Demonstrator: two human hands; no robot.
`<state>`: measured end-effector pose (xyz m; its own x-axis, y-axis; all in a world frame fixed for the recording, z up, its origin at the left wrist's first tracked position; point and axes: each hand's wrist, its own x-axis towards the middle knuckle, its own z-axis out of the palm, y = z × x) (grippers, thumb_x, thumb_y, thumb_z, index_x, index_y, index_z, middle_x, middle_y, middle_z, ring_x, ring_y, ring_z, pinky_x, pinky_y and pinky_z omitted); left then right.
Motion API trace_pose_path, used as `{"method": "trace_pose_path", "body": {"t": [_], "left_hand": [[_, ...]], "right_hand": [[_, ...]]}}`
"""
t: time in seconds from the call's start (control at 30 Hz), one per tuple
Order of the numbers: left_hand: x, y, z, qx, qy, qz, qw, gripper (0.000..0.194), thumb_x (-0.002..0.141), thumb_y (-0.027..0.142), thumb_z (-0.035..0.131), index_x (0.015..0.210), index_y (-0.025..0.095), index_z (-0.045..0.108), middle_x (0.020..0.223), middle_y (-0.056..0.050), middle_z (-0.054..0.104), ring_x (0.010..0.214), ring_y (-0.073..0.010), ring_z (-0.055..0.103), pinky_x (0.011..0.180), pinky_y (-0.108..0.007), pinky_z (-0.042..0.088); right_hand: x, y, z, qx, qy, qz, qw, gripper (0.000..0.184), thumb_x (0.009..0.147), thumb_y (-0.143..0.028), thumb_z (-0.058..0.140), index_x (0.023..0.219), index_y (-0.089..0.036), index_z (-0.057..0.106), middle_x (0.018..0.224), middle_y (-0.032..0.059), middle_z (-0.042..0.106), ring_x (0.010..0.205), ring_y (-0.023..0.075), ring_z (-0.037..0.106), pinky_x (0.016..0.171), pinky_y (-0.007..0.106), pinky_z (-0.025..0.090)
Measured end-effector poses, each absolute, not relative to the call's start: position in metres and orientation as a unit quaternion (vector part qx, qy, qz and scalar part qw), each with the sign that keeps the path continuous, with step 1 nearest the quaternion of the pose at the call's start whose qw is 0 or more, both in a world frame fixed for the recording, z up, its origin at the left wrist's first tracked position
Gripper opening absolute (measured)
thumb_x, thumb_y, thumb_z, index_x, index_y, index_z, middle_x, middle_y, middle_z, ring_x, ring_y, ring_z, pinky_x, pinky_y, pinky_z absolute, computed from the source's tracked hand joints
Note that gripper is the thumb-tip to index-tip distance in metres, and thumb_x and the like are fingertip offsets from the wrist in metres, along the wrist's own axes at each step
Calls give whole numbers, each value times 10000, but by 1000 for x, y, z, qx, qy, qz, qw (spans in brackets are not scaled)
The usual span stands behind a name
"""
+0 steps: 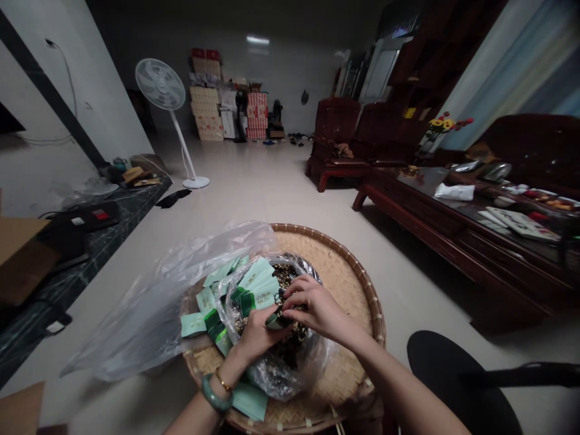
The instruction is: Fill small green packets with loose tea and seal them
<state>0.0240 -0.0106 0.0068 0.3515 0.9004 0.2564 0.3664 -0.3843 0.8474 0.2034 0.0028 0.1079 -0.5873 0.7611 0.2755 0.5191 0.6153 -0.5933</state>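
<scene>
My left hand [259,336] is closed on a small dark green packet [275,321], held over a clear plastic bag [283,386]. The fingers of my right hand [312,302] are bent together at the top of that packet; what they pinch is hidden. Inside the bag lies a loose dark and pale mix [284,275] that looks like dried bits. A fan of pale green packets [260,284] rests on the bag's left side. More green packets [194,324] are scattered to the left, and another pale green packet [249,400] lies below my left wrist.
Everything stands on a round woven bamboo tray [351,275]. A large translucent plastic sheet [136,326] hangs over its left side. To the right are a black round base [457,380] and a long wooden table [435,223]. A white fan [194,181] stands farther back.
</scene>
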Motion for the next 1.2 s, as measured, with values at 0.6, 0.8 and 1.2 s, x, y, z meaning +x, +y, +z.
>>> {"method": "trace_pose_path", "body": {"t": [0.6, 0.8, 1.2], "left_hand": [[6, -6, 3, 718, 413, 450, 334, 211, 760, 245, 687, 949, 150, 694, 922, -83, 738, 845, -211, 683, 795, -307, 527], [22, -3, 12, 653, 450, 389, 468, 258, 614, 316, 785, 665, 114, 633, 640, -19, 663, 597, -159, 594, 549, -244, 475], [24, -15, 22, 443, 447, 274, 727, 439, 532, 303, 844, 850, 105, 614, 689, -35, 697, 553, -154, 648, 544, -267, 504]], "right_hand": [[223, -2, 92, -445, -761, 326, 342, 247, 800, -322, 660, 1027, -227, 676, 1037, 76, 643, 992, 217, 585, 860, 369, 468], [195, -3, 81, -399, -786, 330, 337, 463, 702, -361, 762, 1131, -228, 647, 995, 66, 637, 927, 210, 589, 817, 335, 480], [197, 45, 48, -463, -640, 511, 338, 380, 715, -509, 670, 789, -137, 692, 647, 10, 630, 565, 124, 528, 535, 237, 397]]}}
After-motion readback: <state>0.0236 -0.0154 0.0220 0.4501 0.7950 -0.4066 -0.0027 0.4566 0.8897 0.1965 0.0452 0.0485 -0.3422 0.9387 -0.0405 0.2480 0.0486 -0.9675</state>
